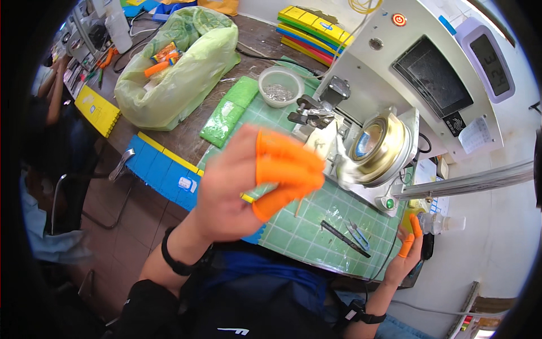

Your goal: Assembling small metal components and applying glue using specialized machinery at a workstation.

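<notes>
Wearing orange finger cots, left hand fingers pressed together, raised over green cutting mat, nothing visibly pinched. Right hand at mat's right edge, by a plastic bottle; grip unclear. Brass spool on winding machine just beyond.

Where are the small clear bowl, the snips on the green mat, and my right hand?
small clear bowl (280, 86), head view, on its contents.
snips (358, 235), head view, on the blades.
right hand (406, 257), head view, on the palm.
</notes>
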A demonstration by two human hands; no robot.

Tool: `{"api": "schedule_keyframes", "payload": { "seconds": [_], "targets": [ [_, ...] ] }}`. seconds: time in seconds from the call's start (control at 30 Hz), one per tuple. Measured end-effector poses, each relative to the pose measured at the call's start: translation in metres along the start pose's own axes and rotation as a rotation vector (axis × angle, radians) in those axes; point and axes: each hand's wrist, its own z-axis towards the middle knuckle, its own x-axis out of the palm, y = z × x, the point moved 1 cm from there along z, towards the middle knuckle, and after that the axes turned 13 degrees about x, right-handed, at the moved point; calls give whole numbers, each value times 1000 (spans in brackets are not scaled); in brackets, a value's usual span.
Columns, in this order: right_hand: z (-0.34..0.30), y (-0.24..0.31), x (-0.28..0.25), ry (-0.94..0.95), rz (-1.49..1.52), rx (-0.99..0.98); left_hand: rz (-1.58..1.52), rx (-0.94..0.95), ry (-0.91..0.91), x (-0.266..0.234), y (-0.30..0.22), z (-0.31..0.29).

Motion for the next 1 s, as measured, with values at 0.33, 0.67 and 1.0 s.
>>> {"api": "schedule_keyframes", "payload": {
  "seconds": [0.33, 0.67, 1.0],
  "targets": [
    [-3, -106, -35, -292, 456, 328, -530, -316, -489, 29, 109, 42],
    [12, -133, -40, -183, 520, 443, -342, -353, -264, 32, 126, 12],
    [-14, -40, -12, -328, 395, 453, -658, -400, -418, 30, 137, 10]
  ]
}}
